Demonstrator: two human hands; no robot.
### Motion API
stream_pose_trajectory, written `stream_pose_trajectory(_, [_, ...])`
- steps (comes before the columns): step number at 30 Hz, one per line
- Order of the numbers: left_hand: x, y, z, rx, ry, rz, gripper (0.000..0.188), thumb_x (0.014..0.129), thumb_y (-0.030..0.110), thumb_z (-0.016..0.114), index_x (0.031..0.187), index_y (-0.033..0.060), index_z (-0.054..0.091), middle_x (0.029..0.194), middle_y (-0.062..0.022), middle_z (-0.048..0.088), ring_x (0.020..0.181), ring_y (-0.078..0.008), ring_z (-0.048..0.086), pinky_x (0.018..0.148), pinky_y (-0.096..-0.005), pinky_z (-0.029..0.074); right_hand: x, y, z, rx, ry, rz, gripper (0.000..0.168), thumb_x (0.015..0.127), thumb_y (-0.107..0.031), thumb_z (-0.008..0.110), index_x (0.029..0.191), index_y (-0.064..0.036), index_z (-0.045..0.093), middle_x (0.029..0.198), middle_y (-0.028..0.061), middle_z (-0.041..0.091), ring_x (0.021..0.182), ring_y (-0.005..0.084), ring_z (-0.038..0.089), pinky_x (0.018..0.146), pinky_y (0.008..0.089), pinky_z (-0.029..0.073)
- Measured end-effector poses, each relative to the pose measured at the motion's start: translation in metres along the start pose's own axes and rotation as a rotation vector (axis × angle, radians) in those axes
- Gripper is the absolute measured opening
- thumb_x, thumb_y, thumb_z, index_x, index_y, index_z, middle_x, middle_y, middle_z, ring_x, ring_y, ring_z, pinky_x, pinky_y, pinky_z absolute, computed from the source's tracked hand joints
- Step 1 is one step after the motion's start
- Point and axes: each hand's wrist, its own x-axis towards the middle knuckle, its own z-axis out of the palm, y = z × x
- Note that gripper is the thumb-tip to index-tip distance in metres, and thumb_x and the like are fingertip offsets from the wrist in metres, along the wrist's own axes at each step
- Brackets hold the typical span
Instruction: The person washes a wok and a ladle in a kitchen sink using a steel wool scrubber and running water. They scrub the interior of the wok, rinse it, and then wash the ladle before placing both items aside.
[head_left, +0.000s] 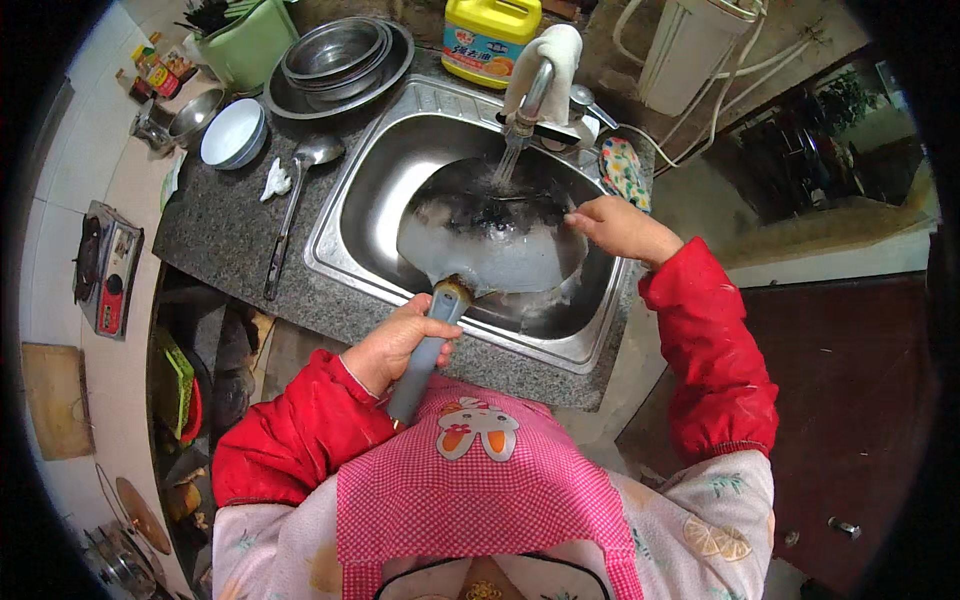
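A wok (491, 259) is tilted in the stainless steel sink (379, 176), its inside wet and partly dark. Its grey handle (424, 364) slants over the front edge of the sink towards the apron, and my left hand (401, 341) is wrapped around it. At the wok's right rim, my right hand (619, 229) has thumb and fingers pinched on the edge; some fingertips are hidden. Water (510, 161) runs from the faucet (536, 90) into the wok. A white cloth (559, 67) is draped over the faucet.
Left of the sink lie a ladle (289, 217), a crumpled white scrap (276, 180) and white bowls (232, 133). Stacked metal basins (337, 64) and a yellow detergent jug (489, 37) stand behind. A patterned sponge (625, 171) sits at the right corner. A kitchen scale (116, 277) is far left.
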Motion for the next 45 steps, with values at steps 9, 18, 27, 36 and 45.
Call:
stream_pose_trajectory(9, [-0.001, 0.007, 0.006, 0.133, 0.098, -0.015, 0.037, 0.076, -0.006, 0.062, 0.097, 0.0115, 0.037, 0.074, -0.0072, 0.048, 0.049, -0.0134, 0.048, 0.037, -0.0263, 0.04, 0.001, 0.028, 0.02, 0.077, 0.429, -0.153, 0.023, 0.089, -0.017, 0.053, 0.1, 0.001, 0.061, 0.088, 0.0132, 0.065, 0.083, 0.0265, 0.062, 0.075, 0.0342, 0.048])
stream_pose_trajectory(18, [-0.01, 0.011, 0.022, -0.026, 0.07, -0.012, 0.038, 0.075, -0.006, 0.06, 0.1, 0.0132, 0.037, 0.074, -0.0056, 0.047, 0.049, -0.0109, 0.045, 0.039, -0.0238, 0.037, -0.018, -0.027, 0.126, -0.305, 0.45, -0.444, 0.079, 0.076, -0.041, 0.065, 0.134, 0.003, 0.034, 0.141, 0.0189, 0.033, 0.133, 0.034, 0.027, 0.109, 0.0451, 0.021])
stream_pose_trajectory(27, [-0.023, 0.018, -0.001, -0.245, 0.029, -0.052, 0.04, 0.077, -0.006, 0.057, 0.105, 0.015, 0.037, 0.073, -0.0064, 0.048, 0.048, -0.0111, 0.045, 0.04, -0.0252, 0.038, -0.015, 0.085, 0.165, 0.207, 0.718, 0.005, 0.041, 0.09, -0.017, 0.05, 0.125, 0.006, 0.045, 0.125, 0.0233, 0.049, 0.121, 0.0392, 0.042, 0.102, 0.0414, 0.034])
stream_pose_trajectory(36, [-0.017, 0.01, 0.011, -0.043, 0.087, -0.018, 0.04, 0.076, -0.006, 0.057, 0.103, 0.0107, 0.033, 0.073, -0.0088, 0.047, 0.05, -0.0138, 0.048, 0.039, -0.0284, 0.04, 0.08, -0.033, 0.041, 1.702, 0.442, -0.127, 0.032, 0.089, -0.007, 0.051, 0.119, 0.002, 0.046, 0.105, 0.0119, 0.055, 0.088, 0.0217, 0.059, 0.076, 0.0312, 0.051])
stream_pose_trajectory(45, [-0.023, 0.006, 0.011, -0.058, 0.103, 0.019, 0.034, 0.077, -0.006, 0.058, 0.097, 0.0119, 0.038, 0.072, -0.0038, 0.047, 0.048, -0.0103, 0.046, 0.04, -0.0246, 0.039, 0.106, -0.028, 0.021, 1.096, 0.188, 0.048, 0.024, 0.087, -0.017, 0.058, 0.105, -0.001, 0.058, 0.091, 0.0084, 0.062, 0.075, 0.0171, 0.06, 0.068, 0.0299, 0.051])
